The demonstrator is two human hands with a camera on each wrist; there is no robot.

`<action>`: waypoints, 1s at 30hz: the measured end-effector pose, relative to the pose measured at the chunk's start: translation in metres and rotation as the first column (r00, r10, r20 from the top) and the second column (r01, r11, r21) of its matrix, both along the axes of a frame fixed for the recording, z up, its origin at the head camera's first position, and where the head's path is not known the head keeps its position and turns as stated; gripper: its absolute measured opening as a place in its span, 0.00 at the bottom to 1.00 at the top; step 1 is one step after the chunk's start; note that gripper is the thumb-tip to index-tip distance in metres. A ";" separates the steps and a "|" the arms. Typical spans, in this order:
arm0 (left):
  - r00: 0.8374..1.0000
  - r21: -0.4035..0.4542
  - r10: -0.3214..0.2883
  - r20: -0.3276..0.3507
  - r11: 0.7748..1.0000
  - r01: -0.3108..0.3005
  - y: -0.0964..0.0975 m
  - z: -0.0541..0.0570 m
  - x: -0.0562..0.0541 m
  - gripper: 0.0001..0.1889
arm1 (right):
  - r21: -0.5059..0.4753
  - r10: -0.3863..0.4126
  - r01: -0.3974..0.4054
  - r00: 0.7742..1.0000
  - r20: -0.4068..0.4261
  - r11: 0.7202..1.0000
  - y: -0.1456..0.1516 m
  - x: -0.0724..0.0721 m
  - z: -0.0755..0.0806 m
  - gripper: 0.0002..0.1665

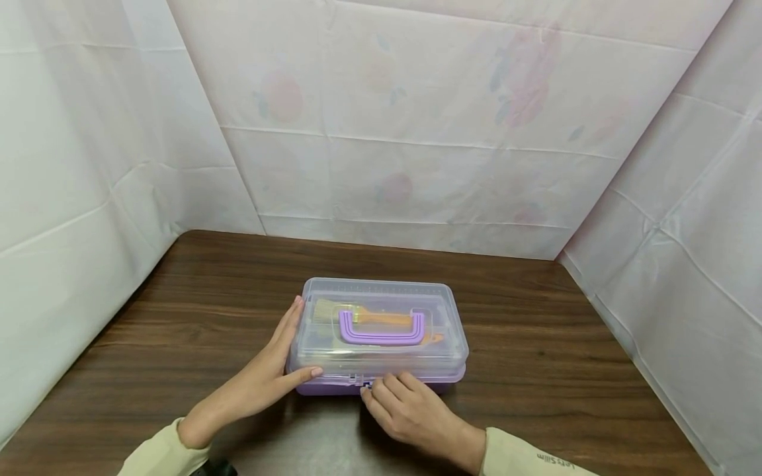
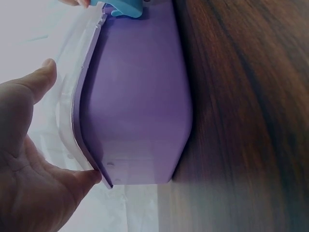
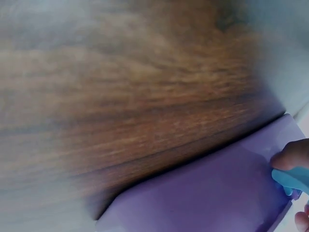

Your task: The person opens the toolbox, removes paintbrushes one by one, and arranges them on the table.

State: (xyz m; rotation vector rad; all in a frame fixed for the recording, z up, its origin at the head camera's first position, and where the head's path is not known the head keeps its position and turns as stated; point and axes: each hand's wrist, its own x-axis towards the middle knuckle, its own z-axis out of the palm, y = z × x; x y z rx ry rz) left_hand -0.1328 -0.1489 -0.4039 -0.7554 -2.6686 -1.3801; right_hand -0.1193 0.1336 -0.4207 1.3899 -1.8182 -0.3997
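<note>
A plastic box (image 1: 381, 357) with a purple base and a see-through lid sits on the table. Through the lid (image 1: 440, 297), a paintbrush (image 1: 381, 318) with a pale bristle head and an orange handle shows. A purple carry handle (image 1: 381, 339) lies flat on top. My left hand (image 1: 268, 373) rests along the box's left side, fingers straight, thumb on the lid's front edge. At the middle of the front, my right hand (image 1: 411, 413) has curled fingers and pinches a blue latch (image 3: 292, 180). That latch (image 2: 126, 7) stands out from the purple front wall (image 2: 140, 87).
The box stands on a dark wood-grain table (image 1: 536, 370). White cloth with faded floral prints (image 1: 417, 132) hangs behind the table, and plain white cloth (image 1: 77, 198) hangs along its left side. More white cloth (image 1: 684, 231) borders the right edge.
</note>
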 end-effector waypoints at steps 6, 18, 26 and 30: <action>1.000 -0.003 0.000 0.000 1.000 0.000 0.000 0.000 0.000 0.54 | 0.001 0.019 -0.019 1.000 0.003 1.000 0.001 -0.001 -0.001 0.18; 1.000 0.003 -0.004 -0.003 1.000 0.004 0.000 0.000 0.000 0.53 | -0.079 0.027 -0.028 1.000 -0.008 0.996 0.011 0.002 0.004 0.16; 1.000 0.006 0.001 0.008 1.000 -0.001 0.000 0.000 0.000 0.53 | -0.228 -0.004 0.001 1.000 -0.015 0.974 0.024 0.000 0.010 0.17; 1.000 0.004 0.004 0.010 1.000 -0.004 0.000 -0.001 -0.001 0.53 | -0.308 -0.022 0.016 1.000 -0.017 0.951 0.035 -0.003 0.011 0.18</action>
